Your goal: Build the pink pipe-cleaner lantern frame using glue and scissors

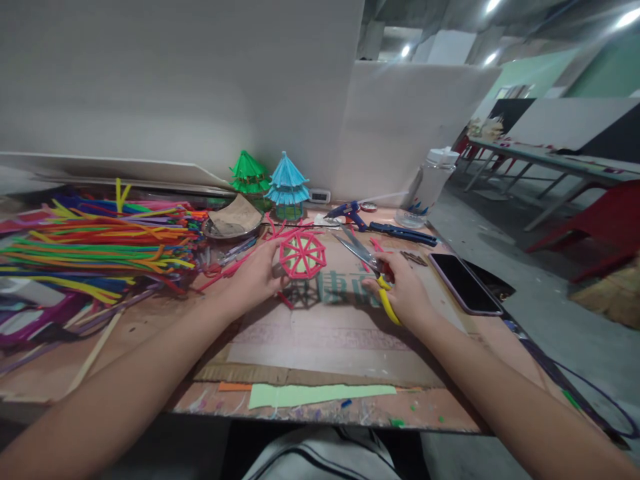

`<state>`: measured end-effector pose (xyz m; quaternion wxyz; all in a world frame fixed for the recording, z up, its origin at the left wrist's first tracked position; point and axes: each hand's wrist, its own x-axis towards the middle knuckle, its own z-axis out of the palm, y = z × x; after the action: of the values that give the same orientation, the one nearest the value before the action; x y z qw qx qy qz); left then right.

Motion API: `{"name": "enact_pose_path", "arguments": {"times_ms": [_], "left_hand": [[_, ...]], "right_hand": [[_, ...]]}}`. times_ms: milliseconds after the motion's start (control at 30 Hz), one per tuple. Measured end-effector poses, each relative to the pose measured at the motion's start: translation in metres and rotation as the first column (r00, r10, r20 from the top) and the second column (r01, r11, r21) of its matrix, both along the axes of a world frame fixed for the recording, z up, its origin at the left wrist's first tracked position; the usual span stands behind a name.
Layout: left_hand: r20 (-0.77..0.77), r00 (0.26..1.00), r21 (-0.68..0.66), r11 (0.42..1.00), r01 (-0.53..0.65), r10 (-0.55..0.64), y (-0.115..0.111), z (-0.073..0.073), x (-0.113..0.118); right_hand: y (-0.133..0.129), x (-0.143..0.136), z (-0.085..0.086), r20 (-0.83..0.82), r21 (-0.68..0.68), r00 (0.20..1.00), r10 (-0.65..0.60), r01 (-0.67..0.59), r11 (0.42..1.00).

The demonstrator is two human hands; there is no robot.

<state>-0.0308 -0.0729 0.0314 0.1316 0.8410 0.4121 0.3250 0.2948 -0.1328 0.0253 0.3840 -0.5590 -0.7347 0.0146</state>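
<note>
The left hand (255,270) holds a pink pipe-cleaner wheel (302,254) by its left rim, fingers closed on the edge, so that the spoked disc stands tilted up just above the counter (150,333), near its middle. The right hand (403,290) has its grip closed round the yellow handles of a pair of scissors (361,252); the blades point up and left toward the wheel and stand a little apart, their tips close to its right rim but, as far as this view shows, not touching it. Under both hands lies a sheet of cardboard (325,340) with a pale green paper strip (320,395) along its near edge.

A heap of coloured pipe cleaners (95,243) covers the left of the counter. Behind the wheel stand a green pagoda model (248,173) and a blue pagoda model (287,183), side by side. A blue glue gun (350,215) lies behind the scissors, and a dark phone (465,283) lies to the right of the right hand.
</note>
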Motion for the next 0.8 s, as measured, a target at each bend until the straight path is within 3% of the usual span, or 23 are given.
{"name": "enact_pose_path", "arguments": {"times_ms": [167,400,633,800], "left_hand": [[0.004,1.0,0.026,1.0,0.007,-0.007,0.0,0.003,0.002],[0.161,0.984,-0.097,0.991,0.088,-0.072,-0.01,0.01,0.011],[0.076,0.997,-0.156,0.988,0.0,0.012,-0.02,0.003,0.009],[0.111,0.994,-0.189,0.982,0.001,0.021,-0.024,0.003,0.012]], "right_hand": [[-0.001,0.0,0.0,-0.005,0.02,1.0,0.015,-0.015,1.0],[-0.006,0.0,0.002,0.146,0.12,0.987,0.072,-0.09,0.989],[-0.006,-0.001,0.0,0.286,0.168,0.957,0.038,-0.089,0.982],[-0.01,-0.004,0.004,0.319,0.18,0.948,0.008,-0.07,0.981]]}}
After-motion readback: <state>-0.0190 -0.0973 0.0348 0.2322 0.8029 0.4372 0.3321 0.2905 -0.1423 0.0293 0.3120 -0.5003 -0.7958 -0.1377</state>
